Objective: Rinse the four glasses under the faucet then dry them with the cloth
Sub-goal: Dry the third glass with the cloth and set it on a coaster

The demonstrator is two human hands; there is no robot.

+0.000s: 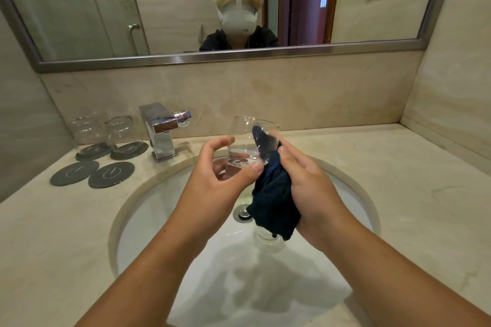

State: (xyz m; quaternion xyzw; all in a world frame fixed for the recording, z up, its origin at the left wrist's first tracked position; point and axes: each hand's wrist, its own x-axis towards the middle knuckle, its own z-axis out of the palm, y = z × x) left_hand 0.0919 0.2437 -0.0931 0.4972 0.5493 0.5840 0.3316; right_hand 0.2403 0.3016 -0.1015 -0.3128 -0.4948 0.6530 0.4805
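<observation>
My left grip (220,180) is clasped round the base of the glass (249,141), which is held tilted over the sink (159,220) with its mouth up and away from me. My right grip (310,188) is clenched on the cloth (273,202), one end pushed inside the glass. I judge the glass light, stiff, thin-walled and probably slick with water, so I'd hold it low at the thicker base and work the soft cloth gently, never squeezing the rim. A second glass (268,240) lies in the sink under the cloth. Two other glasses (89,131) (121,130) stand on coasters (93,152) on the worktop (398,194), left of the faucet (162,130).
</observation>
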